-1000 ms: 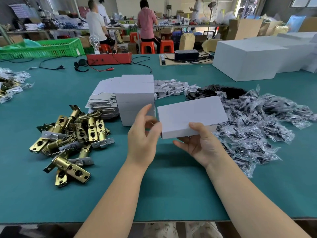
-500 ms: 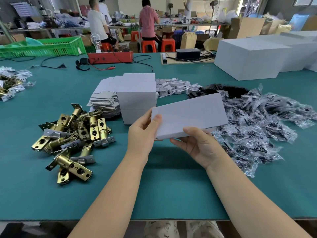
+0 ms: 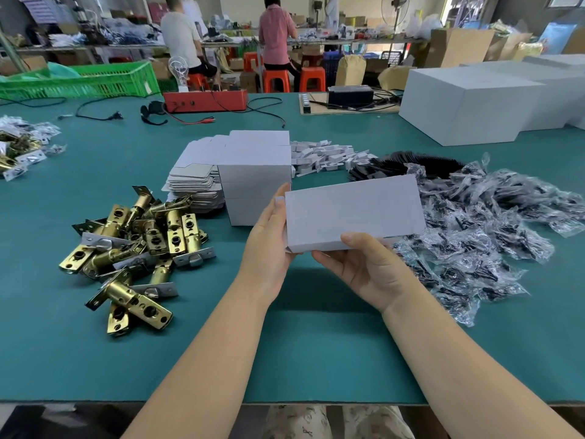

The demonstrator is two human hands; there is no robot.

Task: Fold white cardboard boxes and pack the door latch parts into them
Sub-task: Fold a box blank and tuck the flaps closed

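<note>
A small white cardboard box (image 3: 351, 212) is held above the green table (image 3: 316, 343), tilted with its broad face toward me. My right hand (image 3: 364, 267) grips it from below, thumb on the front lower edge. My left hand (image 3: 269, 239) presses flat with straight fingers against the box's left end. A pile of brass door latches (image 3: 136, 245) lies to the left. A stack of folded white boxes (image 3: 256, 185) and flat blanks (image 3: 196, 185) stands behind my left hand.
Clear bags of black screws (image 3: 481, 229) spread at right, white card inserts (image 3: 323, 153) behind. Large white cartons (image 3: 474, 103) stand back right, a red device (image 3: 205, 101) and green crate (image 3: 88, 80) back left. More latches (image 3: 19, 150) lie far left. People work at far benches.
The box has tipped up so its broad face shows. My left hand went from hovering beside the box's left end to pressing flat against it.
</note>
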